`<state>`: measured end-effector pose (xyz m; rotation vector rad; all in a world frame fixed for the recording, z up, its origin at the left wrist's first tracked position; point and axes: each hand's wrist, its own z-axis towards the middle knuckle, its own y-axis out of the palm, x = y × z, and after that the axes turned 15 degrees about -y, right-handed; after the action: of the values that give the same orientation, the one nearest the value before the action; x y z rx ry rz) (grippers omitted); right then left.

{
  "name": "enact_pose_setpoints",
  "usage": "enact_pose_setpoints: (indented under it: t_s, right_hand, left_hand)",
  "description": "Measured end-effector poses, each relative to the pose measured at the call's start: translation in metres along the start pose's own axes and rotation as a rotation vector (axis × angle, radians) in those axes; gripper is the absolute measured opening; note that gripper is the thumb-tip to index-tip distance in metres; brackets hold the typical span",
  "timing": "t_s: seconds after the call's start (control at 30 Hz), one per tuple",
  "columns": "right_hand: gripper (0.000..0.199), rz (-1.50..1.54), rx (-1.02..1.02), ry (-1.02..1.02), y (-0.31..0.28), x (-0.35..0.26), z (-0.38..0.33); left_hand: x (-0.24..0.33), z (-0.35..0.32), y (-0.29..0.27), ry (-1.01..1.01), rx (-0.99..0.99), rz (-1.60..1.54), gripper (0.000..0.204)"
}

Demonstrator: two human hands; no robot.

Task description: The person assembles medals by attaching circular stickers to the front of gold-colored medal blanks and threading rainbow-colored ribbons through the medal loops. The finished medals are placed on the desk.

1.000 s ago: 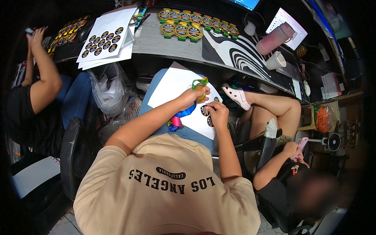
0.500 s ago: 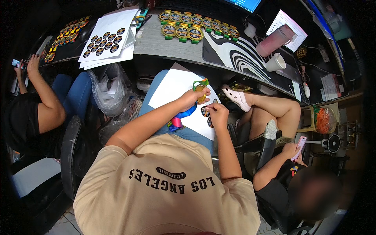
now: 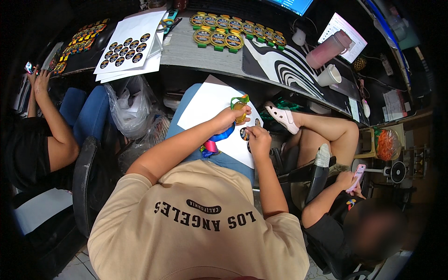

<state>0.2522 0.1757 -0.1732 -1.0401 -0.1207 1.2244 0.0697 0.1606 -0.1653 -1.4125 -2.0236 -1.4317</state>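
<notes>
A gold medal [image 3: 240, 116] is gripped in my left hand [image 3: 227, 117], above a white sheet [image 3: 198, 105] lying on my lap. From the medal runs a ribbon, green [image 3: 243, 98] at the top, with blue [image 3: 221, 135] and pink [image 3: 210, 146] lengths hanging below my wrist. My right hand [image 3: 260, 141] is closed in a pinch at the right edge of a round black sticker [image 3: 244, 134] on the sheet. Whether the fingertips hold the sticker's edge is too small to tell. More round stickers show partly beside and behind that hand.
On the grey desk [image 3: 179, 53] are several gold medals [image 3: 218, 37] in rows and a stack of sheets [image 3: 133, 30] with round stickers. A pink tumbler [image 3: 326, 49] and a white cup [image 3: 329, 75] stand right. People with phones sit on both sides; a pink clog [image 3: 283, 116] is near my right hand.
My right hand has drawn slightly down and back, uncovering more of the round sticker. My left hand keeps the medal in place. The person at left has shifted their arms and phone.
</notes>
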Motion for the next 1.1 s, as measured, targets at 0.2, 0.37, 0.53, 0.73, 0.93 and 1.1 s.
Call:
enact_pose_setpoints:
  t_s: [0.2, 0.37, 0.53, 0.73, 0.93, 1.1]
  right_hand:
    - [0.007, -0.011, 0.018, -0.011, -0.001, -0.003, -0.001]
    - [0.012, 0.136, 0.036, 0.296, 0.0, -0.005, -0.002]
    - [0.013, 0.02, 0.062, 0.066, 0.002, 0.0, -0.004]
    - [0.01, 0.047, 0.076, 0.05, 0.002, 0.0, -0.006]
    - [0.007, 0.077, 0.041, 0.076, -0.003, -0.006, -0.001]
    - [0.014, 0.103, -0.039, 0.232, -0.01, -0.007, 0.003]
  left_hand:
    - [0.001, -0.001, 0.001, -0.006, 0.004, 0.006, 0.039]
    - [0.001, -0.001, 0.001, -0.009, 0.011, 0.021, 0.037]
    - [0.0, 0.0, 0.0, -0.004, 0.005, 0.008, 0.035]
    - [0.003, -0.002, 0.003, -0.011, 0.002, 0.002, 0.034]
    - [0.001, 0.0, 0.0, -0.002, -0.003, 0.014, 0.034]
    - [-0.006, 0.009, 0.0, 0.007, 0.047, -0.002, 0.033]
